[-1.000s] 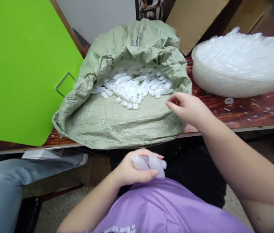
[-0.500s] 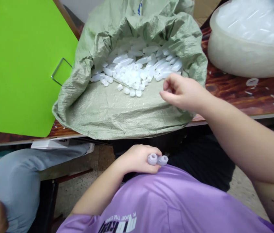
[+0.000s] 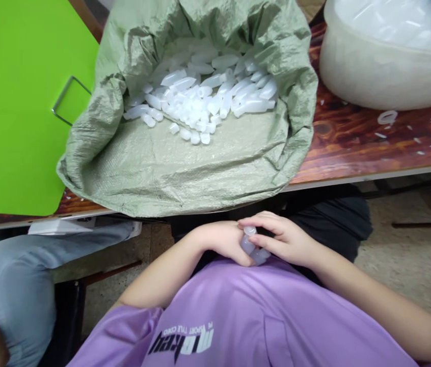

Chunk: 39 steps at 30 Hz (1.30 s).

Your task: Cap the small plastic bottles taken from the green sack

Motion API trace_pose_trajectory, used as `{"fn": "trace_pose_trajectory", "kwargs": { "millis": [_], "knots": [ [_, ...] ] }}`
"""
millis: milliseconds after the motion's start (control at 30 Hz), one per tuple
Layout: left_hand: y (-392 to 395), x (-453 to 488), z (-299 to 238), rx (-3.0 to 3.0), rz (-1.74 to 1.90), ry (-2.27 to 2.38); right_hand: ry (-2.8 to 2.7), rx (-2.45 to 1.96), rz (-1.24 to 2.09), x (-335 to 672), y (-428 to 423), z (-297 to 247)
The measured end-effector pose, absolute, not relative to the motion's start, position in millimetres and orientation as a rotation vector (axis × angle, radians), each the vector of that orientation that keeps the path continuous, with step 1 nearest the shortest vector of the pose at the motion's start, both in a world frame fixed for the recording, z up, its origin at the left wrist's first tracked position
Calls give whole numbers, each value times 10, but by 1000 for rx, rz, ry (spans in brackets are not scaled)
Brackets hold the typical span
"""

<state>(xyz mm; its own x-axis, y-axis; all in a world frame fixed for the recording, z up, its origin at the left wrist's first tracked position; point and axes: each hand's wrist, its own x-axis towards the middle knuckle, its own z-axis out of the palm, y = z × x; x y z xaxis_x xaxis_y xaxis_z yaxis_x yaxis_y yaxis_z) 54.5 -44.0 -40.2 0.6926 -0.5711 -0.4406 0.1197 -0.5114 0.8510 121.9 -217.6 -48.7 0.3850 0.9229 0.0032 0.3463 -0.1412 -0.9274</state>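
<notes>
- The left hand (image 3: 225, 239), lower centre of the frame, is curling closed around translucent pieces (image 3: 247, 246); at least two are showing, one lying partly beneath the other.
- The right hand (image 3: 286, 237), just right of it, is closing its thumb and forefinger about the round top (image 3: 250, 231) of the upper held piece, its other fingers bending loosely. Whether this top is forming a separate part cannot be told.
- As judged from this arrangement, the handling of the held pieces is being carried on in front of the purple shirt (image 3: 215, 311) and is not yet looking complete: both hands are meeting on the same piece, and neither is letting go.
- The green sack (image 3: 177, 191), upper centre, is gaping towards the viewer. Inside, short stubby pieces (image 3: 196, 114) are massing in front, with long pointed pieces (image 3: 256, 106) lying behind and to the right; a large stock is thus apparently remaining loose.
- The pale tub (image 3: 383, 81), upper right, is holding a white heap; whether its contents are finished or unworked cannot be told.
- A ring-like scrap (image 3: 387, 118) is lying below the tub on the worktop (image 3: 338, 158).
- A green panel (image 3: 20, 112) is filling the upper left.
</notes>
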Motion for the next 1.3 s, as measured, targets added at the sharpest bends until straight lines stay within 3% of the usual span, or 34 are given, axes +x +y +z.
{"fn": "trace_pose_trajectory", "kwargs": {
  "millis": [200, 567, 733, 900, 1133, 1300],
  "knots": [
    [-461, 568, -386, 1930, -1100, -206, -974, -1650, 1000, 1265, -2356, -492],
    [-456, 550, -416, 1872, -1070, -201, -1046, -1765, 770, 1389, -2473, -398],
    [-421, 483, -472, 1825, -1031, -135, -1193, -1736, 1073, 1342, -2548, -426],
    [-416, 454, -508, 1812, -1016, -119, -1212, -1686, 1075, 1268, -2515, -499],
    [-428, 467, -511, 1842, -1023, -107, -942, -2061, 1221, 1198, -2411, -588],
    [-415, 473, -535, 1745, -1016, -71, -1074, -1826, 1120, 1239, -2501, -545]
  ]
}}
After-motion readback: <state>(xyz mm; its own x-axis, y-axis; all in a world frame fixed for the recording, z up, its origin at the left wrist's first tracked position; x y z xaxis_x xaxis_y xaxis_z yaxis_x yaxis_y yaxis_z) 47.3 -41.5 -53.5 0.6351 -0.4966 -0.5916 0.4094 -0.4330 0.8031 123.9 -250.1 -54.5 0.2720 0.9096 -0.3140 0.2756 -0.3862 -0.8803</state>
